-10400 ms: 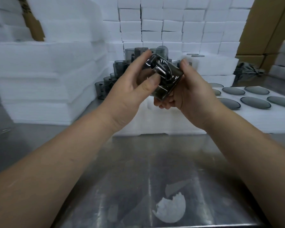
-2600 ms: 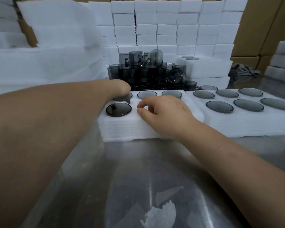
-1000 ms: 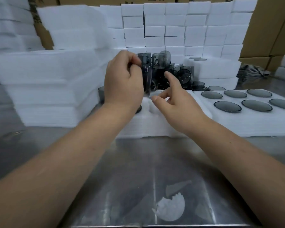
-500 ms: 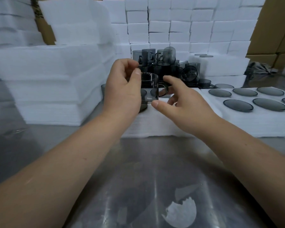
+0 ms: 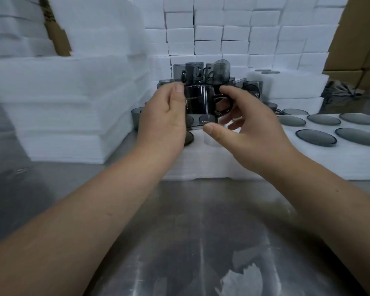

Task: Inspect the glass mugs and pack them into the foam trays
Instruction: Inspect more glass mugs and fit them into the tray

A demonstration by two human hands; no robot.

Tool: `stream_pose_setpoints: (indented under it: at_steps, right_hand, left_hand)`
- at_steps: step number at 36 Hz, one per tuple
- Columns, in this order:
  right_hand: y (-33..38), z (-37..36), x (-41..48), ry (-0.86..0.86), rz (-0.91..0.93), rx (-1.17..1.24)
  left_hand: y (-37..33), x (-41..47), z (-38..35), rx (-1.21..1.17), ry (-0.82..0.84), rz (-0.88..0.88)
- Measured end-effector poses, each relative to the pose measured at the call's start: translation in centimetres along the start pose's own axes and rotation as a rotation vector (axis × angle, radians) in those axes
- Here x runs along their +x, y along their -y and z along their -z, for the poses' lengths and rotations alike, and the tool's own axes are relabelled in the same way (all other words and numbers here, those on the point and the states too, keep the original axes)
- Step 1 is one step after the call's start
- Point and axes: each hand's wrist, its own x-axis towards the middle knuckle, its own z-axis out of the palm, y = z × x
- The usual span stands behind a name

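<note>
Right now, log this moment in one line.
step: inspect | left hand: grips glass mug | right hand: index over handle, thumb at base | pose: upright above foam tray

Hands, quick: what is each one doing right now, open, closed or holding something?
Left hand: grips the glass mug by its side.
Right hand: holds the same mug at its handle and base.
</note>
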Motion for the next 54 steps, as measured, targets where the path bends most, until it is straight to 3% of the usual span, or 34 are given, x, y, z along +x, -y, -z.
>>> stream_pose_setpoints:
  at_steps: [8,18,33,43,50,54]
  right_hand:
    - [-0.1,0.1,0.0,-0.017,0.012,-0.022]
    - [-0.1,-0.1,-0.1,-0.005,0.017,-0.03]
    - [-0.2,0.1,0.2,-0.087,-0.071,0.034]
    - [0.9,-0.1,-0.4,-0.027,0.011,-0.019]
    - [1.1,-0.2,-0.2,0.083,-0.029,-0.043]
    - [1.1,-0.1,-0.1,0.064,-0.036,-0.038]
  left_hand:
    - [0.0,-0.2,0.1,0.039,0.108,0.074]
    - [0.6,0.1,0.1,0.224,0.175,0.008]
    - [0.4,0.1,0.4,0.173,-0.002,0.046]
    - [0.7,0.0,0.2,0.14,0.067,0.002]
    - [0.5,0.2,0.2,0.045,0.158,-0.03]
    - [0.3,0.1,0.1,0.032,0.16,-0.052]
